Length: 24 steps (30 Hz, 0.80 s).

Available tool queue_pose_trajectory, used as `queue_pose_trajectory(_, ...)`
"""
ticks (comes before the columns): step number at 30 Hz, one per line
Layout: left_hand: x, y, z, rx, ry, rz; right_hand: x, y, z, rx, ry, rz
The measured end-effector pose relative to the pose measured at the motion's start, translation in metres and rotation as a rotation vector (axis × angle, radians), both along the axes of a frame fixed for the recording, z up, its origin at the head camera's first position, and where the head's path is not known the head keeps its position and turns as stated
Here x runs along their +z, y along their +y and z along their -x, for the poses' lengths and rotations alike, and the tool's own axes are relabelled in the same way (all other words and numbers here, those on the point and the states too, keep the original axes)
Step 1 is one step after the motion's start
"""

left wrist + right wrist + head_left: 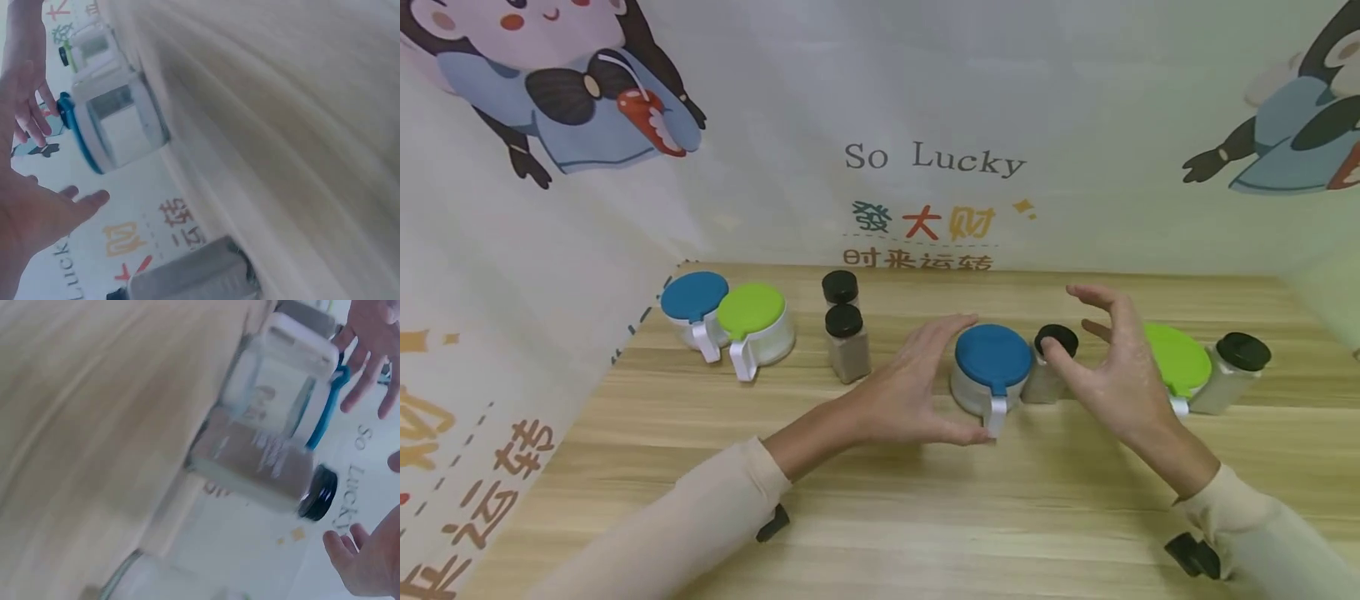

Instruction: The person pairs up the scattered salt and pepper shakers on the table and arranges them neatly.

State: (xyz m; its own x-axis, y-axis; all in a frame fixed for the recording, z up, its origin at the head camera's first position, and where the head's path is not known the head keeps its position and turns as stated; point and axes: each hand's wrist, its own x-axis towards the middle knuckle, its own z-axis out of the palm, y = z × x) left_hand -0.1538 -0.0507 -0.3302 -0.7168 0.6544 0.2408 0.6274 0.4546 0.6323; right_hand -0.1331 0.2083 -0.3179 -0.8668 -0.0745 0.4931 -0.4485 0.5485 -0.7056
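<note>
1. Presently, the middle blue-lidded jar [992,367] stands upright on the surface [865,533], forward of its back edge, between the two hands and nearer the left; its white handle [996,414] points away from that edge.
2. Just to the jar's right, the middle black-capped bottle [1042,382] stands upright below the right hand's thumb.
3. The left hand [906,396] reaches around the jar's left side, thumb and fingers spread well apart, the thumb by the handle; whether it touches is unclear from the head view.
4. The right hand [1116,379] is raised, thumb and fingers apart and bent a little; the right wrist view shows space between its fingertips and the bottle's cap.
5. Both forearms, in pale sleeves [662,512], slant inward.
6. Grey-brown contents show in the middle bottle; what the clear-walled jar holds cannot be told.
7. Near the surface's back left corner, another blue-lidded jar [695,296] stands beside a green-lidded jar [752,308].
8. Two more black-capped bottles [848,354] stand one behind the other, near the back edge.
9. Toward the right edge, a second green-lidded jar [1183,362], partly hidden by the right hand, stands beside a pale-looking bottle [1223,387] with a black cap.
</note>
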Motion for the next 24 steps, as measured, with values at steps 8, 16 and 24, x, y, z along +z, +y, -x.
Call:
queue_pose_trajectory(8, 0.015, -0.021, -0.002, -0.148, 0.147, -0.290, 0.008, -0.021, -0.001, 0.042, 0.090, 0.033)
queue_pose_trajectory(16, 0.029, -0.062, 0.000, -0.151, 0.278, -0.455, 0.009, -0.052, 0.003, 0.078, 0.129, -0.041)
queue_pose_trajectory(24, 0.042, -0.140, 0.006, 0.120, 0.310, -0.481, 0.011, -0.107, 0.002, 0.161, 0.202, -0.027)
